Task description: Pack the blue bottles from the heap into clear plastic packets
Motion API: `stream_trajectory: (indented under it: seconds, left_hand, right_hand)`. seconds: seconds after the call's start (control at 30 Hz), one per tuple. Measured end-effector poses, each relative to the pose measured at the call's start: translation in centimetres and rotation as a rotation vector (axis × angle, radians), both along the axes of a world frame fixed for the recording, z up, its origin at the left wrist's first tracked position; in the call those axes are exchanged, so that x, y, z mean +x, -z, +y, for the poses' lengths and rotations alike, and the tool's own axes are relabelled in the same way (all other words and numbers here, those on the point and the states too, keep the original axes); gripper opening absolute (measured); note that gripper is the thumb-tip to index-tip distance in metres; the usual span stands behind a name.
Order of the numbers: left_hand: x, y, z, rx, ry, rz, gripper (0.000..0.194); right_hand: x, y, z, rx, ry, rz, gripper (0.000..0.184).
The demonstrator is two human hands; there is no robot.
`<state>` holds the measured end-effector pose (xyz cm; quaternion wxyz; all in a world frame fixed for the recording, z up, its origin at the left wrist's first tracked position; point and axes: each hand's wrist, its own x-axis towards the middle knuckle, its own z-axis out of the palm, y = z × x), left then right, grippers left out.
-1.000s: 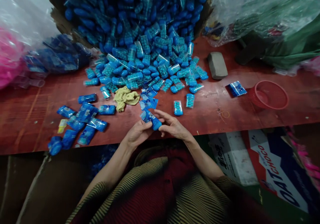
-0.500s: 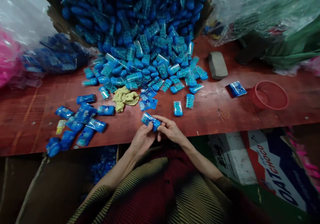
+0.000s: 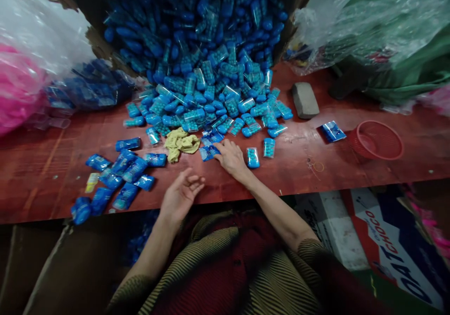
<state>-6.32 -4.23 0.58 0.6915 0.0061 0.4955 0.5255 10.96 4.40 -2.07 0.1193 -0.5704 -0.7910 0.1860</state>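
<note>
My right hand [image 3: 232, 159] reaches over the table, its thumb and fingertips closing on the edge of a flat blue printed wrapper [image 3: 208, 153]. More such wrappers [image 3: 213, 137] lie just behind it. My left hand [image 3: 183, 194] is held palm up near the table's front edge, empty, with loosely curled fingers apart. To its left lies a loose pile of blue wrapped packets [image 3: 123, 172]. Two clear bottles with blue caps and blue balls inside stand apart from the heap: one bottle [image 3: 252, 157] beside my right hand, another bottle [image 3: 269, 147] further right.
A big heap of blue-capped bottles [image 3: 211, 104] spills from a carton at the back. A yellow cloth [image 3: 181, 144] lies left of the wrappers. Rightward are a grey block [image 3: 305, 100], a blue wrapper stack [image 3: 332, 131] and a red basket [image 3: 376, 141]. Plastic bags flank both sides.
The blue packet both hands held is gone from them, and the pile at left looks rearranged. My left hand has moved left and opened; my right hand has moved forward to the wrappers.
</note>
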Motion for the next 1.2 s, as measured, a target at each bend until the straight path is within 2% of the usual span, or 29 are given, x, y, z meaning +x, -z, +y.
stream_trajectory:
  seconds: [0.07, 0.2, 0.4, 0.6, 0.7, 0.9, 1.1, 1.2]
  left_hand:
    - [2.3, 1.3, 0.1, -0.001, 0.098, 0.0, 0.01]
    - [4.4, 2.6, 0.9, 0.026, 0.105, 0.049, 0.013]
    - [4.0, 2.4, 1.6, 0.031, 0.117, 0.086, 0.011]
    - [4.0, 2.1, 2.0, 0.038, 0.095, 0.109, 0.01]
    - [4.2, 2.0, 2.1, 0.042, 0.105, 0.111, 0.01]
    - [4.1, 2.3, 2.0, 0.057, 0.096, 0.119, 0.011]
    - [4.0, 2.5, 2.0, 0.057, 0.087, 0.121, 0.01]
    - [4.0, 2.4, 2.1, 0.051, 0.081, 0.115, 0.01]
  right_hand:
    - [-0.7, 0.3, 0.5, 0.0, -0.024, -0.095, 0.024]
    - [-0.7, 0.9, 0.7, 0.021, -0.044, -0.148, 0.023]
    - [-0.2, 0.8, 1.7, 0.0, -0.101, -0.142, 0.027]
    - [-0.6, 1.1, 2.0, 0.006, -0.045, -0.156, 0.022]
    - [-0.5, 1.0, 2.1, -0.001, -0.067, -0.15, 0.025]
    - [-0.5, 1.1, 2.0, 0.0, -0.034, -0.183, 0.02]
    - [-0.2, 1.2, 2.2, -0.014, -0.073, -0.159, 0.023]
    - [-0.4, 1.3, 2.2, -0.017, -0.029, -0.188, 0.02]
